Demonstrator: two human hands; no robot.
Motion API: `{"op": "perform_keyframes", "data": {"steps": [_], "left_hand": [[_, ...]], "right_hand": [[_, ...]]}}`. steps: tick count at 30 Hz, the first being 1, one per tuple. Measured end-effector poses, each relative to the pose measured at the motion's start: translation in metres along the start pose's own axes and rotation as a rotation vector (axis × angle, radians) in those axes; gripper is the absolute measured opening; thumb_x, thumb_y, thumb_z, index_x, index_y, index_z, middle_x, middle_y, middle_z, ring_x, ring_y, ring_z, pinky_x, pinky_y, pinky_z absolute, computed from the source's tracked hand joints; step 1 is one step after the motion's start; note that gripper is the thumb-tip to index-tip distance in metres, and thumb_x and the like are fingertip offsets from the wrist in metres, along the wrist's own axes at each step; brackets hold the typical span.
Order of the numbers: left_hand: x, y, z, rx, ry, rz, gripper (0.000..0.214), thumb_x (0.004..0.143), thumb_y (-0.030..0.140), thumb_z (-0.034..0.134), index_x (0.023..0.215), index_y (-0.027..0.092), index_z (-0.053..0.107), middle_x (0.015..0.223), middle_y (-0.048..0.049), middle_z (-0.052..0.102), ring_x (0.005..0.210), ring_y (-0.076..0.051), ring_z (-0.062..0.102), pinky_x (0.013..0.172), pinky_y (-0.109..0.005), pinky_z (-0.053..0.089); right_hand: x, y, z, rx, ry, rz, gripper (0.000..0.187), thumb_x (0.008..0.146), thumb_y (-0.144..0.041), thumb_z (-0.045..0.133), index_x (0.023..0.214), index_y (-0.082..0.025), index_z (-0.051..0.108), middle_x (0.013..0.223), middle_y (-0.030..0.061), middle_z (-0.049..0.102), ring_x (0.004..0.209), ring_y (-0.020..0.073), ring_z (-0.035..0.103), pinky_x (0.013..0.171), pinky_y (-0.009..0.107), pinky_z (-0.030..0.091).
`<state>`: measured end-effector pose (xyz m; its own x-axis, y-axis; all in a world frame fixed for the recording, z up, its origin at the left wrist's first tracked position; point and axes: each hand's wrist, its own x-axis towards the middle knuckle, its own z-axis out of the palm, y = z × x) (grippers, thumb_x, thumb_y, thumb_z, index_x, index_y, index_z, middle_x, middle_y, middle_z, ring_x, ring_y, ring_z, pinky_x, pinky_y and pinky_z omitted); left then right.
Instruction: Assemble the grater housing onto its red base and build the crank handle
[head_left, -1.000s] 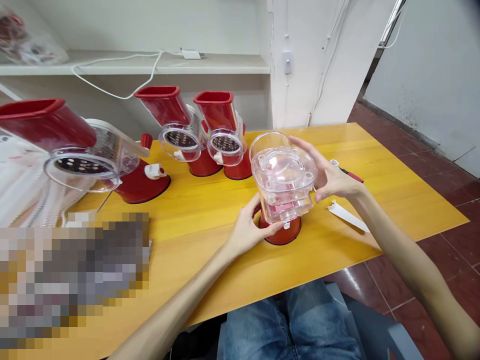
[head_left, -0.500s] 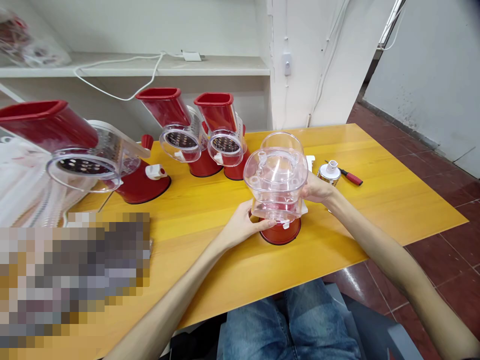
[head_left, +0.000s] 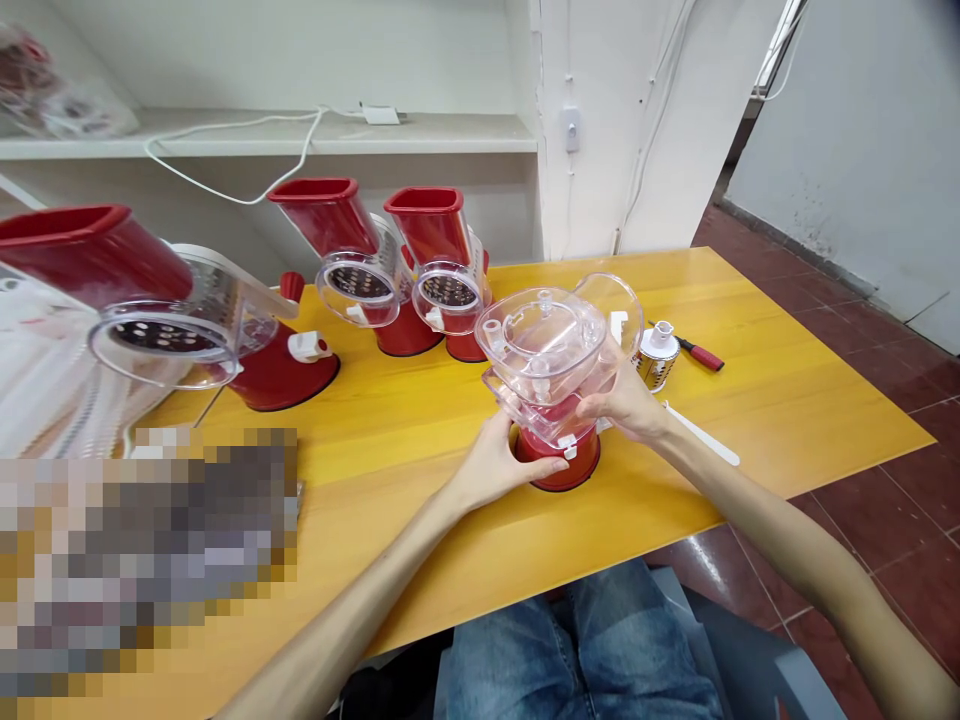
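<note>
A clear plastic rotary grater housing sits over a round red grater base standing on the yellow table. My right hand grips the housing from its right side. Low on the left, my left hand curves round the base, thumb across its front and fingers partly hidden behind. A small white clip shows at the front, between the housing and the base. Just beyond my right hand stands a metal grating drum with a white top.
Red-hopper graters stand along the left and back. Right of the drum lies a red-handled screwdriver; a white crank arm is near my right forearm. Clear plastic bags are at the left. A pixelated patch covers the lower left.
The clear housing has turned on the base, its round opening swinging to the right. My right hand has come forward around its side; the left thumb is lower on the base.
</note>
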<state>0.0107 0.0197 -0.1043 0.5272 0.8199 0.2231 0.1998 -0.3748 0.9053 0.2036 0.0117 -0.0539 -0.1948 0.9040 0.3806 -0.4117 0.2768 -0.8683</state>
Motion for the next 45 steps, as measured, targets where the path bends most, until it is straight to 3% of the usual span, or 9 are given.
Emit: {"op": "perform_keyframes", "data": {"steps": [7, 12, 14, 19, 25, 30, 36, 41, 45], "left_hand": [[-0.001, 0.001, 0.001, -0.037, 0.004, 0.021, 0.08, 0.069, 0.049, 0.088, 0.136, 0.018, 0.058, 0.142, -0.0154, 0.065, 0.135, -0.036, 0.059, 0.12, -0.052, 0.042], [-0.003, 0.0, 0.001, -0.029, -0.031, -0.001, 0.096, 0.063, 0.044, 0.092, 0.143, 0.019, 0.046, 0.144, -0.0168, 0.061, 0.134, -0.035, 0.059, 0.117, -0.052, 0.044], [-0.003, 0.0, 0.002, -0.012, -0.041, 0.004, 0.098, 0.061, 0.04, 0.094, 0.143, 0.02, 0.043, 0.143, -0.0165, 0.061, 0.132, -0.035, 0.06, 0.116, -0.052, 0.044], [-0.005, 0.006, 0.003, -0.011, -0.057, 0.05, 0.087, 0.062, 0.034, 0.091, 0.136, 0.021, 0.048, 0.136, -0.0135, 0.064, 0.126, -0.033, 0.063, 0.113, -0.05, 0.047], [-0.003, 0.006, 0.0, -0.025, -0.148, 0.078, 0.086, 0.063, 0.033, 0.091, 0.137, 0.022, 0.048, 0.135, -0.0121, 0.065, 0.125, -0.032, 0.064, 0.112, -0.048, 0.048], [-0.004, 0.006, -0.003, -0.058, -0.197, 0.021, 0.091, 0.063, 0.042, 0.09, 0.141, 0.02, 0.048, 0.14, -0.0152, 0.063, 0.13, -0.036, 0.061, 0.115, -0.051, 0.046], [-0.004, 0.007, -0.004, -0.136, 0.037, -0.039, 0.071, 0.072, 0.065, 0.077, 0.124, 0.017, 0.064, 0.131, -0.0165, 0.071, 0.127, -0.038, 0.064, 0.114, -0.053, 0.046], [-0.001, 0.013, 0.002, -0.142, 0.072, -0.093, 0.063, 0.066, 0.062, 0.081, 0.109, 0.018, 0.069, 0.108, -0.0126, 0.08, 0.102, -0.034, 0.075, 0.094, -0.048, 0.06], [-0.003, 0.012, 0.002, -0.142, 0.146, -0.083, 0.062, 0.062, 0.056, 0.086, 0.106, 0.016, 0.068, 0.109, -0.0123, 0.079, 0.103, -0.034, 0.074, 0.095, -0.048, 0.059]], "right_hand": [[-0.009, 0.002, 0.01, -0.008, 0.131, 0.015, 0.111, 0.047, -0.046, 0.101, 0.143, -0.032, 0.046, 0.125, 0.0054, 0.07, 0.123, 0.0272, 0.066, 0.115, 0.049, 0.047], [-0.004, -0.017, -0.008, 0.1, 0.095, -0.01, 0.08, 0.066, -0.057, 0.09, 0.135, -0.034, 0.056, 0.128, 0.0033, 0.072, 0.131, 0.0258, 0.062, 0.116, 0.047, 0.047], [0.001, -0.026, -0.018, 0.102, 0.122, -0.007, 0.074, 0.068, -0.065, 0.085, 0.131, -0.034, 0.061, 0.131, 0.0018, 0.072, 0.136, 0.0252, 0.059, 0.117, 0.044, 0.046], [0.006, -0.026, -0.032, 0.06, 0.173, 0.071, 0.084, 0.064, -0.091, 0.065, 0.12, -0.028, 0.069, 0.126, 0.0066, 0.074, 0.134, 0.032, 0.059, 0.109, 0.052, 0.052], [-0.001, -0.003, -0.034, 0.108, 0.171, 0.18, 0.091, 0.054, -0.095, 0.067, 0.113, -0.026, 0.072, 0.115, 0.0083, 0.078, 0.119, 0.0337, 0.069, 0.104, 0.054, 0.054], [0.004, 0.005, -0.03, 0.091, 0.018, 0.239, 0.086, 0.053, -0.089, 0.075, 0.11, -0.024, 0.072, 0.115, 0.0093, 0.077, 0.117, 0.0328, 0.069, 0.106, 0.051, 0.053], [0.015, 0.007, -0.017, 0.061, -0.267, 0.16, 0.091, 0.063, -0.078, 0.079, 0.135, -0.026, 0.061, 0.13, 0.0106, 0.071, 0.128, 0.0319, 0.063, 0.104, 0.047, 0.054], [0.017, 0.006, -0.014, 0.014, -0.321, 0.212, 0.101, 0.058, -0.082, 0.079, 0.139, -0.027, 0.057, 0.139, 0.012, 0.066, 0.132, 0.0326, 0.06, 0.107, 0.049, 0.052], [0.015, 0.007, -0.014, 0.01, -0.293, 0.238, 0.09, 0.067, -0.086, 0.069, 0.134, -0.026, 0.062, 0.138, 0.0116, 0.067, 0.135, 0.0318, 0.058, 0.111, 0.05, 0.049]]}}
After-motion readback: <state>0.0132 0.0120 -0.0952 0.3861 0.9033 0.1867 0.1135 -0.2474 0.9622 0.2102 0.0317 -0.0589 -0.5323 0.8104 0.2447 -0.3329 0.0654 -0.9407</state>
